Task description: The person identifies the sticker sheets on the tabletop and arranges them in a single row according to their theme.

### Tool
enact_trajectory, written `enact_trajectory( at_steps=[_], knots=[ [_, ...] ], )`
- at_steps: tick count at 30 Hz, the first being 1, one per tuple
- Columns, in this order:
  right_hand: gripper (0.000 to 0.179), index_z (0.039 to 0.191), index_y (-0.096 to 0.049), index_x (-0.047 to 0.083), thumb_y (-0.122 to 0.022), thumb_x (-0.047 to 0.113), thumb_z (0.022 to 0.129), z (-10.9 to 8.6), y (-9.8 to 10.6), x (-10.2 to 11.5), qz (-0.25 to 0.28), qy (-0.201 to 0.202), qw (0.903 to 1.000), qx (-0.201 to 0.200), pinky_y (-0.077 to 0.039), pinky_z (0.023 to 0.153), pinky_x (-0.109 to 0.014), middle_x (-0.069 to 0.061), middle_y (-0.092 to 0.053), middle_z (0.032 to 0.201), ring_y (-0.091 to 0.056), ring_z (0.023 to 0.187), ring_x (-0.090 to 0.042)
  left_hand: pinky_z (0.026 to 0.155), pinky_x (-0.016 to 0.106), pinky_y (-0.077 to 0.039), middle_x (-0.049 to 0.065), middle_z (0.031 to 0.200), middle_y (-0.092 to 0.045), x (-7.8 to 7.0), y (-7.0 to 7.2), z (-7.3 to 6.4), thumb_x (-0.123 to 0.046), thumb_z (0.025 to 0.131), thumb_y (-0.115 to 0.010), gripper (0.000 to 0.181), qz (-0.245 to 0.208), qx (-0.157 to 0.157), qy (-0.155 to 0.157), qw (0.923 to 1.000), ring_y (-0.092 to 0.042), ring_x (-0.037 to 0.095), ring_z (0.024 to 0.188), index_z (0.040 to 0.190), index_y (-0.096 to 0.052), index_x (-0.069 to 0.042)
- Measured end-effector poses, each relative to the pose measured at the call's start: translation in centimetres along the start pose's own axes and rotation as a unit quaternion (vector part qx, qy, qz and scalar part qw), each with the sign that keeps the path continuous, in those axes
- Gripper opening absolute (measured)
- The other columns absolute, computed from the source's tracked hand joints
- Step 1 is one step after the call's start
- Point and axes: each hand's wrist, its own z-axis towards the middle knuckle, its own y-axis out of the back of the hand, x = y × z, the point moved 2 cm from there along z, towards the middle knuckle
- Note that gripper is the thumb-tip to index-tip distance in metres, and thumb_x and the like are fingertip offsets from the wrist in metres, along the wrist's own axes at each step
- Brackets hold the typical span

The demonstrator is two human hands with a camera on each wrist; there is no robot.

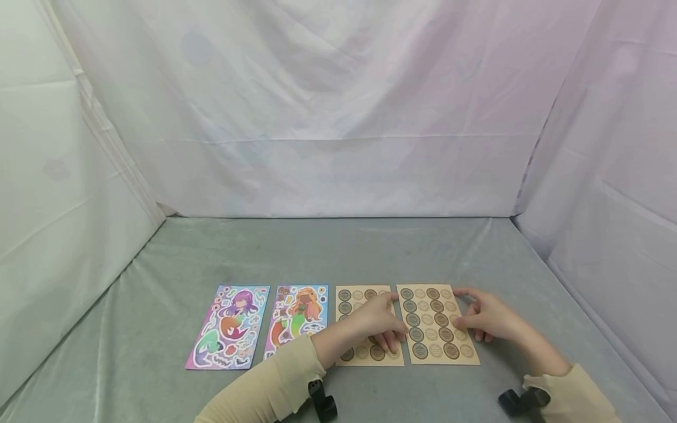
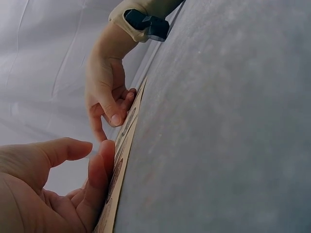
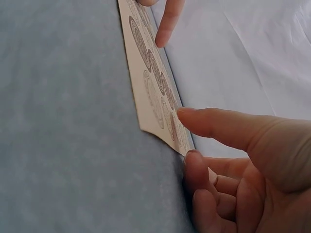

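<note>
Two tan sheets of round seal stickers lie side by side in the head view. My left hand (image 1: 376, 320) reaches over the left tan sheet (image 1: 370, 359), its fingertips at the gap and along the near edge of the right tan sheet (image 1: 436, 320). In the left wrist view, that hand's thumb and forefinger stand apart. My right hand (image 1: 492, 316) pinches the right tan sheet's outer edge, thumb on top and curled fingers at the border. Its forefinger reaches toward the far corner. In the right wrist view, this sheet's border (image 3: 141, 114) bends slightly near the fingers.
Two colourful mermaid sticker sheets lie to the left, one whole (image 1: 233, 329) and the other (image 1: 298, 311) partly covered by my left sleeve (image 1: 270, 382). Grey cloth (image 1: 338, 249) covers the table. White curtains (image 1: 338, 117) enclose the back and both sides.
</note>
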Motion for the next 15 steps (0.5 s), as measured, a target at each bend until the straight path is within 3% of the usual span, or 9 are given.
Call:
enact_trajectory(
  at_steps=[15],
  knots=[
    [0.076,0.139,-0.037,-0.006,-0.077,0.018,0.079,-0.14,0.15,0.10,0.018,0.012,0.9997,0.013,-0.045,0.040,-0.034,-0.005,-0.060,0.065,-0.055,0.048,-0.022,0.041,0.028,-0.050,0.010,0.068,-0.069,0.13,0.16,0.19,-0.005,0.080,-0.071,0.079,-0.016,0.008,0.014,0.9997,-0.060,0.017,0.044,0.148,-0.030,-0.006]
  ],
)
